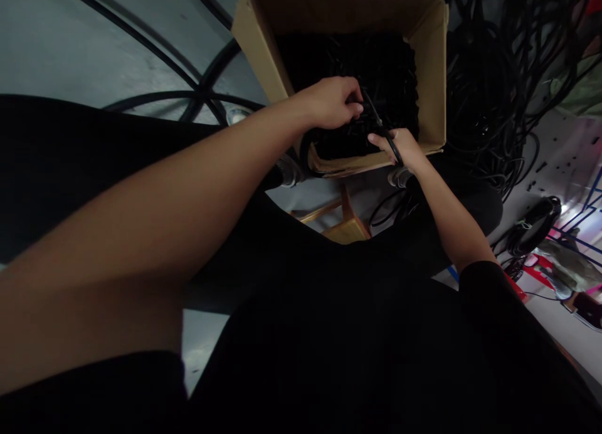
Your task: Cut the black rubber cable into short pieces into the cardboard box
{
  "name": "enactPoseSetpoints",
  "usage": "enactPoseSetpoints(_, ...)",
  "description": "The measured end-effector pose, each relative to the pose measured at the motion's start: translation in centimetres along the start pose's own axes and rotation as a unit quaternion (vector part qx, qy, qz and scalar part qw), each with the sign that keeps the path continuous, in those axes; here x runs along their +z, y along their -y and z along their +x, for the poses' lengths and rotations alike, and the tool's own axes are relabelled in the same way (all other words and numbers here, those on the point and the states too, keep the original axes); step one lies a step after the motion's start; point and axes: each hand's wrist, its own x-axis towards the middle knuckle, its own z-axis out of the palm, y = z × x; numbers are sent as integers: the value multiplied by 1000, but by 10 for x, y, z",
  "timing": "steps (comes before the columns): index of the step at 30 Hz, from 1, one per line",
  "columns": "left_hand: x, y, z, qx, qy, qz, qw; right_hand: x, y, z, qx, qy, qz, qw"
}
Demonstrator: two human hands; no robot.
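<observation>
My right hand (405, 149) holds a pair of scissors (377, 115) with black handles, its thumb extended along the near side. The blades point up and left, over a cardboard box (433, 76). Just left of the blades, my left hand (335, 103) is closed, thumb and fingers pinching a dark piece that looks like black cord (353, 100). Most of that piece is lost against the dark contents. Many short black pieces (343, 58) fill the box beneath both hands. Too little light falls there to tell whether the blades touch the cord.
Thick black hoses (160, 97) cross the grey floor at left. A large tangle of black cords (489, 83) lies right of the box. Below the box is a small wooden stool (348, 227). Farther right are a coiled black cord (533, 224) and a blue metal rack (583, 217).
</observation>
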Motion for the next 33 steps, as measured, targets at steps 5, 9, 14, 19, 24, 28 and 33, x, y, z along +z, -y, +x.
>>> enactPoseSetpoints(5, 1, 6, 3, 2, -7, 14, 1000, -1, -4, -2, 17, -4, -11, 1000)
enactPoseSetpoints(9, 5, 11, 6, 14, -22, -8, 1000, 2, -6, -2, 30, 3, 11, 999)
enactPoseSetpoints(14, 3, 14, 6, 17, -50, -79, 995, 8, 8, -4, 15, -15, 44, 999)
enactPoseSetpoints(19, -1, 12, 6, 21, -38, -157, 987, 11, 5, -2, 0, -3, 21, 1000)
enactPoseSetpoints(24, 1, 8, 1, 59, -19, -222, 973, 13, -4, -1, -11, 33, 18, 999)
enactPoseSetpoints(28, 3, 5, -3, 34, -3, -236, 971, 12, 3, -7, 16, 28, 22, 999)
enactPoseSetpoints(33, 1, 4, -5, 27, 14, -231, 972, 7, 17, -16, 42, 6, 38, 998)
